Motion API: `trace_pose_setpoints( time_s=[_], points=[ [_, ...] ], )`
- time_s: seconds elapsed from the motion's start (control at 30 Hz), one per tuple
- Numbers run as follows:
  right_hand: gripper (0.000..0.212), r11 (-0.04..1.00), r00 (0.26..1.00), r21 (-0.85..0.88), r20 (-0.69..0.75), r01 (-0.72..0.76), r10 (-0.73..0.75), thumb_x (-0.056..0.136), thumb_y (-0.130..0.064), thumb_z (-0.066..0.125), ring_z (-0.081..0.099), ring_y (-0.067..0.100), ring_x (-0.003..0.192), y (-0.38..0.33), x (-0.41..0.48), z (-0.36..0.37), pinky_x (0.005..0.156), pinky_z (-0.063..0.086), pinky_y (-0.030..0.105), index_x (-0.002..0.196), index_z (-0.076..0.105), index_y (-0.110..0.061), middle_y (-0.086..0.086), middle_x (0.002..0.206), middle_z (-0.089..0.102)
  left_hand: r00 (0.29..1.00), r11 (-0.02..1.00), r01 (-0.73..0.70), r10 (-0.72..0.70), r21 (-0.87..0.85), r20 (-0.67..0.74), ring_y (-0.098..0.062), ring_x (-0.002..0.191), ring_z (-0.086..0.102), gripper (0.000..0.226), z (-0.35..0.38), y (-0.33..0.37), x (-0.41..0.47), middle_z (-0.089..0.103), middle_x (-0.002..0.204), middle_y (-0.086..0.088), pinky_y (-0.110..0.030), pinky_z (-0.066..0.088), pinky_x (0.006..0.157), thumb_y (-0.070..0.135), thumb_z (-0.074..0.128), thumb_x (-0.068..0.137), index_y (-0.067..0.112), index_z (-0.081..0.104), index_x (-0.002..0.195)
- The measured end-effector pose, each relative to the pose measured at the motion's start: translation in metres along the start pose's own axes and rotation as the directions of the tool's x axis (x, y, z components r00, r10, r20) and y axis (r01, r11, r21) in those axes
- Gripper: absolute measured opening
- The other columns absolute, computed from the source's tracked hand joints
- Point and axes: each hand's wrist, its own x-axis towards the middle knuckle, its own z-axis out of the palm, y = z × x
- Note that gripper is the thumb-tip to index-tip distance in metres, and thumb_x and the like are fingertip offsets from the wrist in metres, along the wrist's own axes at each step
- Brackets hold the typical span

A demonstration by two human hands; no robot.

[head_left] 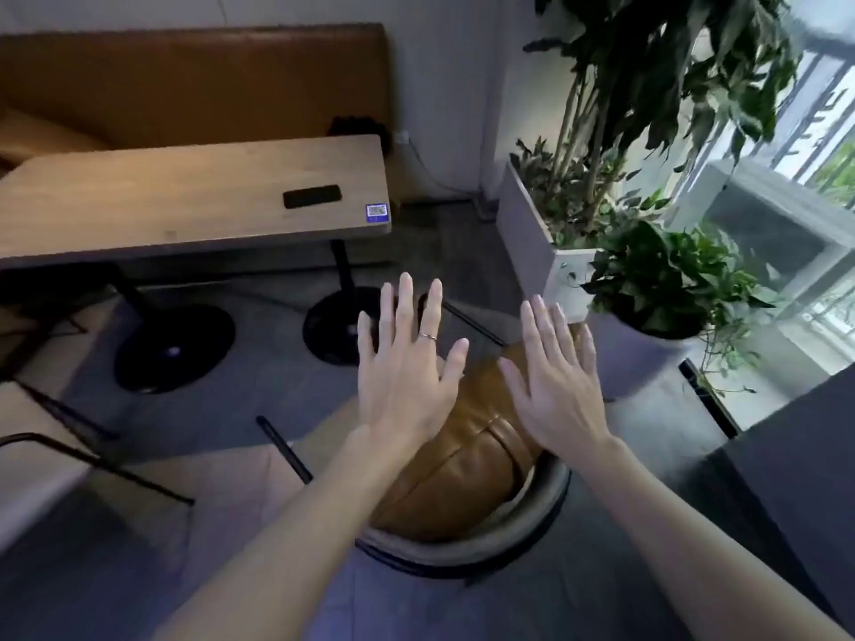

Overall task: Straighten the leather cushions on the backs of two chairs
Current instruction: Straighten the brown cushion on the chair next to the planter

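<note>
Leather, tan and creased, fills the chair (467, 545) below: the cushion (462, 460) sits slumped inside the curved backrest. Both hands hover over it, left hand (407, 386) and right hand (553, 390) splayed flat, neither grip closed on anything. Risk: pressing on slick leather could slide it further askew, or nudge the potted plant (666, 289) nearby.
</note>
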Motion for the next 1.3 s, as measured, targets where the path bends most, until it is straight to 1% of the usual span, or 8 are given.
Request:
trace_pose_setpoints(
  time_s=[0.27, 0.6, 0.73, 0.83, 0.93, 1.03, 1.1, 1.3],
  points=[
    [0.067, 0.992, 0.954, 0.081, 0.291, -0.101, 0.074, 0.105, -0.06, 0.022, 0.006, 0.029, 0.16, 0.026, -0.048, 0.074, 0.121, 0.007, 0.065, 0.163, 0.028, -0.028, 0.004, 0.173, 0.018, 0.791, 0.973, 0.232, -0.192, 0.005, 0.581, -0.028, 0.158, 0.006, 0.079, 0.095, -0.011, -0.064, -0.007, 0.174, 0.002, -0.057, 0.012, 0.123, 0.076, 0.023, 0.094, 0.043, 0.0, 0.162],
    [0.055, 0.949, 0.963, 0.198, 0.167, -0.244, 0.213, 0.107, -0.047, 0.03, 0.013, 0.03, 0.158, 0.016, -0.065, 0.089, 0.118, 0.017, 0.068, 0.154, 0.048, -0.027, 0.007, 0.17, 0.029, 0.792, 0.981, 0.179, -0.19, 0.077, 0.581, -0.025, 0.152, 0.025, 0.083, 0.095, -0.01, -0.068, 0.018, 0.172, 0.004, -0.055, 0.026, 0.115, 0.08, 0.032, 0.088, 0.045, 0.014, 0.16],
    [0.055, 0.88, 0.916, 0.261, 0.171, -0.398, 0.364, 0.108, -0.044, 0.026, 0.015, 0.033, 0.158, 0.011, -0.082, 0.085, 0.117, 0.023, 0.066, 0.162, 0.031, -0.032, 0.006, 0.173, 0.019, 0.731, 0.954, 0.295, -0.192, -0.049, 0.655, -0.028, 0.152, 0.026, 0.093, 0.082, -0.019, -0.07, 0.016, 0.172, 0.005, -0.051, 0.027, 0.118, 0.077, 0.055, 0.083, 0.047, 0.013, 0.16],
    [0.059, 0.705, 0.82, 0.422, 0.231, -0.569, 0.524, 0.109, -0.041, 0.032, 0.023, 0.033, 0.155, 0.017, -0.106, 0.087, 0.115, 0.034, 0.061, 0.164, 0.01, -0.038, 0.004, 0.174, 0.009, 0.615, 0.845, 0.496, -0.178, -0.201, 0.768, -0.022, 0.141, 0.042, 0.102, 0.06, -0.047, -0.073, 0.033, 0.164, 0.004, -0.037, 0.037, 0.112, 0.065, 0.075, 0.079, 0.044, 0.017, 0.16],
    [0.082, 0.425, 0.567, 0.383, 0.442, -0.82, 0.695, 0.101, -0.035, 0.055, 0.029, 0.036, 0.152, 0.027, -0.134, 0.093, 0.114, 0.034, 0.055, 0.164, 0.001, -0.039, 0.005, 0.174, 0.008, 0.465, 0.548, 0.78, -0.186, -0.301, 0.866, -0.01, 0.124, 0.056, 0.103, 0.034, -0.08, -0.097, 0.05, 0.149, 0.011, -0.03, 0.048, 0.099, 0.067, 0.084, 0.066, 0.05, 0.031, 0.152],
    [0.104, -0.115, 0.172, 0.318, 0.742, -0.941, 0.648, 0.089, -0.038, 0.072, 0.043, 0.042, 0.143, 0.029, -0.156, 0.104, 0.11, 0.042, 0.06, 0.164, 0.0, -0.039, 0.007, 0.169, 0.026, 0.368, 0.334, 0.903, -0.277, -0.27, 0.888, -0.018, 0.129, 0.054, 0.104, 0.032, -0.095, -0.13, 0.056, 0.144, 0.01, -0.052, 0.049, 0.097, 0.078, 0.084, 0.051, 0.048, 0.047, 0.143],
    [0.103, -0.427, 0.022, 0.246, 0.885, -0.87, 0.465, 0.084, -0.037, 0.075, 0.057, 0.048, 0.125, 0.022, -0.161, 0.109, 0.095, 0.052, 0.067, 0.162, 0.007, -0.04, 0.01, 0.163, 0.037, 0.358, 0.254, 0.925, -0.344, -0.281, 0.868, -0.023, 0.131, 0.048, 0.105, 0.041, -0.094, -0.141, 0.056, 0.144, 0.009, -0.059, 0.043, 0.095, 0.082, 0.081, 0.047, 0.048, 0.05, 0.141],
    [0.104, -0.496, -0.034, 0.169, 0.927, -0.852, 0.374, 0.068, -0.032, 0.081, 0.062, 0.049, 0.117, 0.021, -0.16, 0.111, 0.08, 0.057, 0.068, 0.156, 0.026, -0.029, 0.015, 0.154, 0.047, 0.256, 0.083, 0.966, -0.366, -0.243, 0.895, -0.035, 0.146, 0.031, 0.076, 0.051, -0.086, -0.149, 0.047, 0.124, 0.008, -0.068, 0.037, 0.095, 0.085, 0.082, 0.035, 0.055, 0.058, 0.101]
  ],
)
